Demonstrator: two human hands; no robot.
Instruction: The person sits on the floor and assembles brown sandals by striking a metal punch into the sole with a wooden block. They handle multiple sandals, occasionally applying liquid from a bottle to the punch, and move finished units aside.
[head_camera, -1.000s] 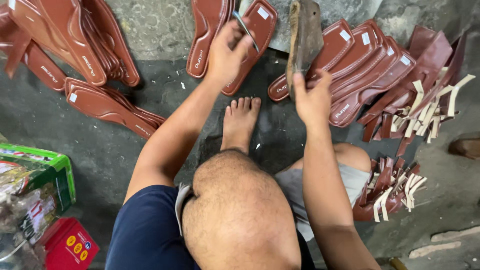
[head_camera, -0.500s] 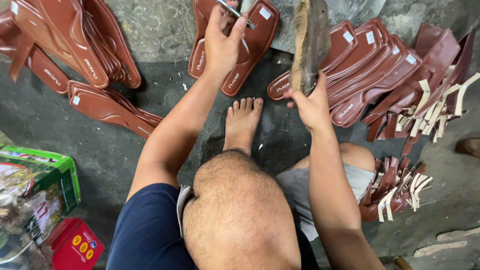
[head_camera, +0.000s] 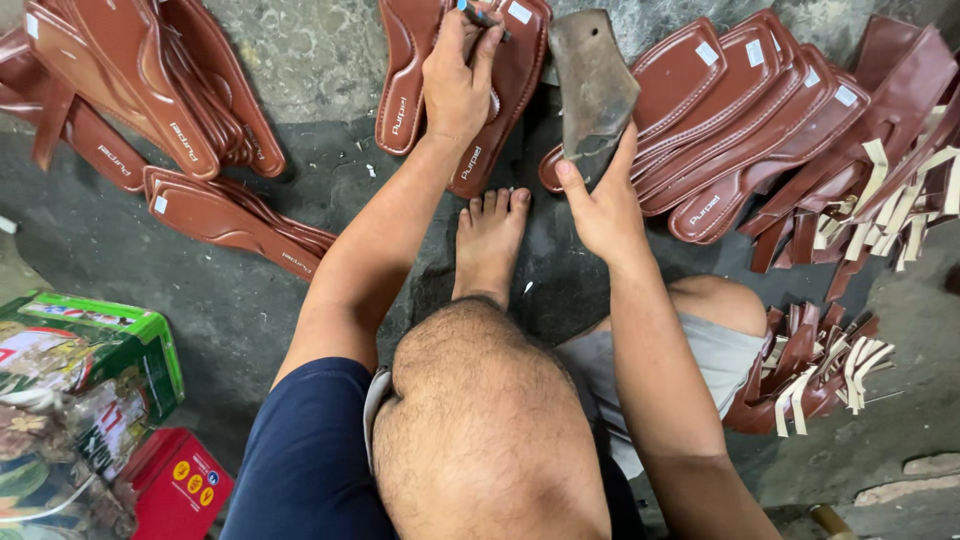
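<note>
From my feed, a good deal is cut off: the top edge clips the pair of brown insoles (head_camera: 470, 100) under the left hand (head_camera: 458, 85), and the small blue-tipped pen (head_camera: 480, 15) in that hand runs partly out of view, so I cannot make out its full length. The piles of brown insoles at upper left (head_camera: 140, 90) and upper right (head_camera: 760, 120) are also cropped, and the strap bundle (head_camera: 815, 370) by the right thigh is half hidden behind the leg. My own knee fills the lower middle and hides the floor (head_camera: 300, 60) beneath it. The left fingers (head_camera: 485, 60) are curled closed around the pen, its tip over the upper part of the pair of insoles, the heel of the hand resting on them. The right hand (head_camera: 600, 205) grips the lower end of a worn grey sole piece (head_camera: 592, 85), thumb and fingers pinched on it, holding it upright and just beside the right-hand pile. A bare foot (head_camera: 490, 240) lies between the two hands. A green carton (head_camera: 95, 345) and a red packet (head_camera: 175, 485) sit at lower left, partly cropped.
</note>
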